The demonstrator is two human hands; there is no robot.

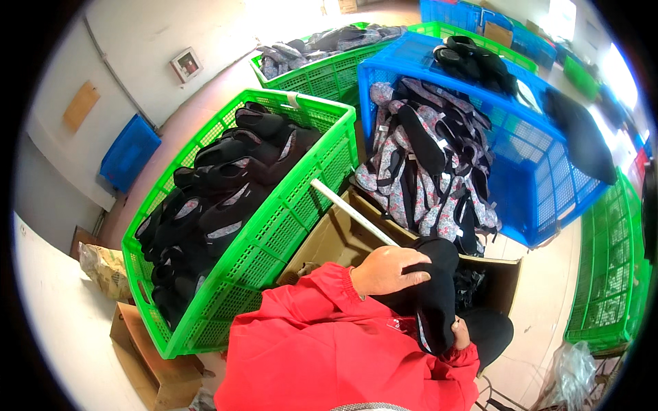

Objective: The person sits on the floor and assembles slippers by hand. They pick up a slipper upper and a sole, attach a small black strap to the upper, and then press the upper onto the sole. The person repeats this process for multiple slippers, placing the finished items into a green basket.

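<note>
A large green crate (319, 161) occupies the left centre of the frame; it contains rows of black padded pieces (233, 175) with patterned openings. A blue crate (538, 188), opening toward the viewer, occupies the upper right; patterned pieces (418, 154) fill its left part and spill over its near edge. A second green crate (308, 82), top centre, contains grey patterned pieces (291, 56). An open cardboard box (330, 236) stands at centre, between the wearer and the blue crate. A white rod (353, 214) slants across it. The black fabric piece (439, 291) is right of lower centre. The left hand (392, 270) grasps its upper part; the right hand (461, 334) grips its lower end, fingers partly hidden.
</note>
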